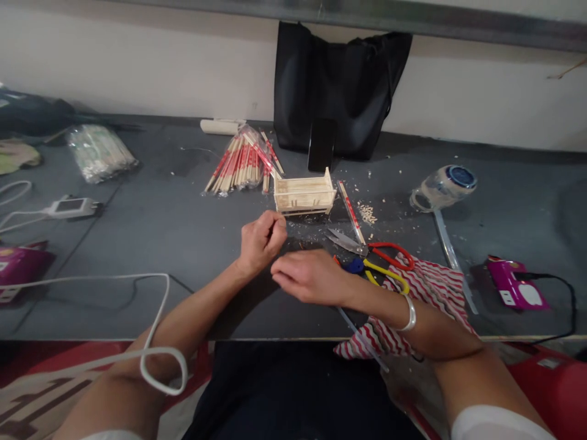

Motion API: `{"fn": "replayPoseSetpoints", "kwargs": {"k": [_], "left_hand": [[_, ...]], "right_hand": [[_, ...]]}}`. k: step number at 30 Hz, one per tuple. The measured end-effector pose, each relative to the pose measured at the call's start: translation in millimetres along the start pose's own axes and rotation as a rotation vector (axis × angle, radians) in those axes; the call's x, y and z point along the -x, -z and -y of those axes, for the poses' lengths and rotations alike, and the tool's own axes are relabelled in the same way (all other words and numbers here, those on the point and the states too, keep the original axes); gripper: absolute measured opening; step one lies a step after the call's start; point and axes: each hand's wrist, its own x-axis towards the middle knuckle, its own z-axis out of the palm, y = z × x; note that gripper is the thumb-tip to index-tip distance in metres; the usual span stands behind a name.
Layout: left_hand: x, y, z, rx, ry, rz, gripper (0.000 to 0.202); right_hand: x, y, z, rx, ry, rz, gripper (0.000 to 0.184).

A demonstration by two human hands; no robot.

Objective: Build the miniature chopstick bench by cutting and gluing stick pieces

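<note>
Near the middle of the dark table, my left hand is closed, just in front of a small wooden stick model that looks like a little bench or bed. My right hand is closed too, nearer the table's front edge, its fingertips pointing left. Whatever either hand may hold is hidden by the fingers. Right of my hands lie red-handled scissors with their blades apart. Beside them are yellow-handled pliers. A chopstick in a red and white wrapper lies right of the model.
Behind are bundled wrapped chopsticks, a phone and a black bag. At right are a clear jar, a striped cloth and a purple power box. A white cable loops over my left forearm.
</note>
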Motion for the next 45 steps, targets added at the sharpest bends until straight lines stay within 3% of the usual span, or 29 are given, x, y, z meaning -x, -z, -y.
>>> {"fn": "replayPoseSetpoints", "kwargs": {"k": [5, 8, 11, 16, 24, 26, 29, 31, 33, 36, 38, 41, 45], "left_hand": [[3.1, -2.7, -3.4, 0.150, -0.008, 0.093, 0.030], [4.3, -6.9, -4.4, 0.186, -0.023, 0.098, 0.029], [3.8, -12.4, -2.7, 0.196, -0.011, 0.082, 0.025], [1.1, -20.4, 7.4, 0.242, 0.049, 0.221, 0.018], [-5.8, -15.1, 18.9, 0.237, 0.012, 0.404, 0.009], [-10.8, -9.5, 23.7, 0.210, -0.021, 0.335, 0.016], [-19.8, -1.8, 38.2, 0.111, -0.008, 0.093, 0.035], [-24.9, 0.7, 51.3, 0.090, 0.030, -0.054, 0.028], [-27.8, 0.4, 63.9, 0.132, 0.023, -0.112, 0.010], [-27.7, -3.4, 76.1, 0.155, -0.107, -0.036, 0.061], [-26.5, -6.0, 79.3, 0.130, -0.206, 0.039, 0.075], [-27.7, -7.5, 79.7, 0.078, -0.316, 0.121, 0.079], [-39.0, -3.2, 77.5, 0.037, -0.347, 0.232, 0.071]], "right_hand": [[3.9, 2.8, -21.9, -0.077, -0.150, -0.338, 0.016], [2.7, -1.0, -35.7, -0.078, -0.174, -0.486, 0.013], [-0.3, -1.0, -50.5, -0.048, -0.310, -0.590, 0.012], [-5.3, 1.7, -67.7, 0.001, -0.501, -0.511, 0.015], [-9.0, -4.1, -70.2, 0.019, -0.550, -0.352, 0.018], [-8.8, -2.9, -70.0, 0.022, -0.535, -0.357, 0.018], [-7.4, 3.5, -67.3, 0.032, -0.549, -0.340, 0.019], [-6.0, 9.2, -64.3, 0.038, -0.580, -0.326, 0.021], [-4.8, 13.9, -61.2, 0.052, -0.591, -0.329, 0.024], [-4.0, 16.4, -58.2, 0.076, -0.584, -0.322, 0.027], [-4.2, 15.6, -57.3, 0.082, -0.584, -0.296, 0.029], [-5.0, 14.5, -56.5, 0.078, -0.586, -0.251, 0.029], [-5.7, 16.0, -56.8, 0.057, -0.590, -0.234, 0.023]]}}
